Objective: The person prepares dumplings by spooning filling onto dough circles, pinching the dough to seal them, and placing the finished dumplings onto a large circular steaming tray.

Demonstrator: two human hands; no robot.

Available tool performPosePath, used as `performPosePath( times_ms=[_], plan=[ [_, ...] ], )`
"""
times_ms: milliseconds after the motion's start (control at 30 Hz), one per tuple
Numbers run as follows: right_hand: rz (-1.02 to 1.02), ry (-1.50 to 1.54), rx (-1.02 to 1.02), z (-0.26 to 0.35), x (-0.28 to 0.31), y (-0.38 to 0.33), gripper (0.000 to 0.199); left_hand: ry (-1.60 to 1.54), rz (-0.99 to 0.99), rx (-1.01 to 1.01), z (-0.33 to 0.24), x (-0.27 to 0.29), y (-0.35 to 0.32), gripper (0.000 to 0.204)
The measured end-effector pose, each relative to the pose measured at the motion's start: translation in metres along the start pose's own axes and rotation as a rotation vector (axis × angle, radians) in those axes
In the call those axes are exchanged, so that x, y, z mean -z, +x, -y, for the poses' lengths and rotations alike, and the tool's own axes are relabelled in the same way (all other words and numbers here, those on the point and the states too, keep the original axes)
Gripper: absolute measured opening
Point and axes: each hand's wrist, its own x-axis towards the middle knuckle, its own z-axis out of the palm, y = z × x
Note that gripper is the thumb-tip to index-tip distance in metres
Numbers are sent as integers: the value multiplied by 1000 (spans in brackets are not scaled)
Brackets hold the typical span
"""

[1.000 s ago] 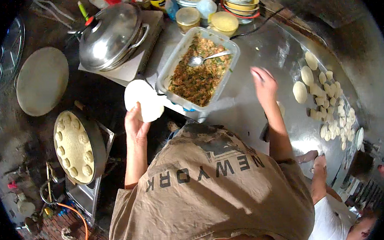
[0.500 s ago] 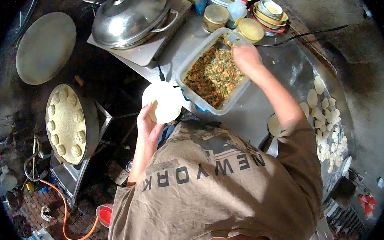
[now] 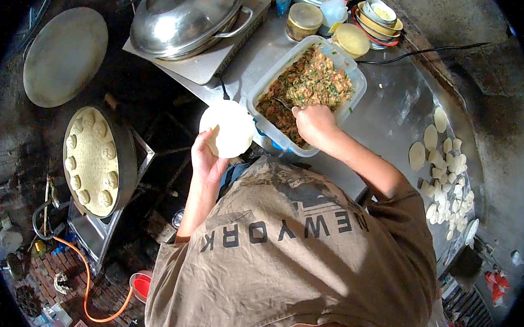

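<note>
A round, flat dough wrapper [image 3: 231, 128] lies across the fingers of my left hand [image 3: 208, 159], whose thumb presses on its near left edge. My right hand [image 3: 318, 126] is closed around the handle of a metal spoon [image 3: 281, 104], over the near side of a clear plastic tub [image 3: 359, 84]. Chopped meat-and-greens filling [image 3: 320, 83] lies in the tub, and the spoon's tip is down in it at the left. Most of the handle is hidden by my fingers.
To the left, a round steamer [image 3: 90, 165] holds several pleated buns. A lidded steel pan [image 3: 184, 21] sits on a cooker at the back. Bowls [image 3: 379, 21], a red-capped bottle [image 3: 335, 9] and jars stand behind the tub. Dough pieces [image 3: 449, 182] cover the table's right side.
My right hand has moved from the tub's far right corner toward its near side, drawing the spoon through the filling. My left hand still holds the wrapper beside the tub.
</note>
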Motion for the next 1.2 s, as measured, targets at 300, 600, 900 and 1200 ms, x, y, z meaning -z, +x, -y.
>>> performPosePath(
  times_ms=[300,600,900,1200],
  plan=[
    [71,416,15,-17,17,-24,18,-64,30,-7,-9,-15,13,50],
    [-132,1476,-322,-13,77,-70,26,61,128,110,25,-80,46,48],
    [-677,116,-25,3,47,-63,41,-165,245,331,50,-100,52,48],
    [-617,-48,132,10,63,-65,44,-305,528,459,25,-77,43,52]
  ],
)
